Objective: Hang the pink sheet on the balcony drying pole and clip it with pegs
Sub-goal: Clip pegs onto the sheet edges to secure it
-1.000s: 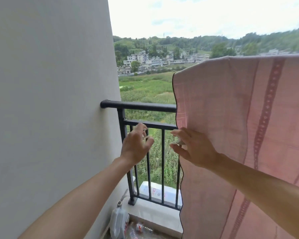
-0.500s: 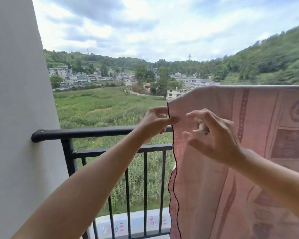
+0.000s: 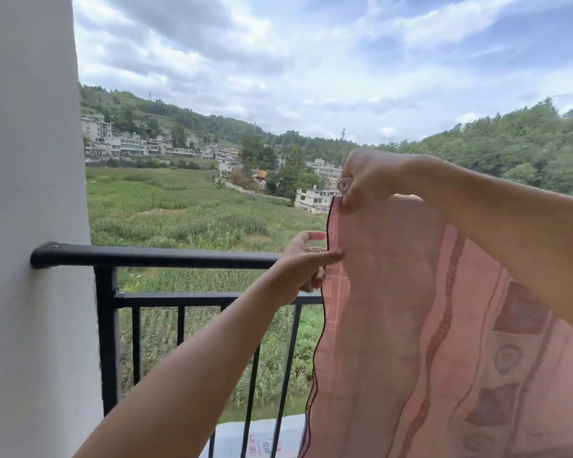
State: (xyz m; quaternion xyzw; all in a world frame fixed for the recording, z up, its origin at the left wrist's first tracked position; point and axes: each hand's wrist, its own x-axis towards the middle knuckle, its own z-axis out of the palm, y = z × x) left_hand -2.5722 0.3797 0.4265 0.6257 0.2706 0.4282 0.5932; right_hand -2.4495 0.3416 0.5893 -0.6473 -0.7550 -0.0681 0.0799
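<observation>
home balcony | black railing (image 3: 153, 256) | sheet (image 3: 394, 325) | village view

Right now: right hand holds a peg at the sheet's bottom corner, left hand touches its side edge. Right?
Not quite. The head view shows the right hand holding the peg at the sheet's top corner, not the bottom. The left hand does touch the side edge.

Thin woven pink sheet (image 3: 394, 309), clear glossy plastic peg (image 3: 344, 185), matt black metal railing (image 3: 153, 256).
</observation>
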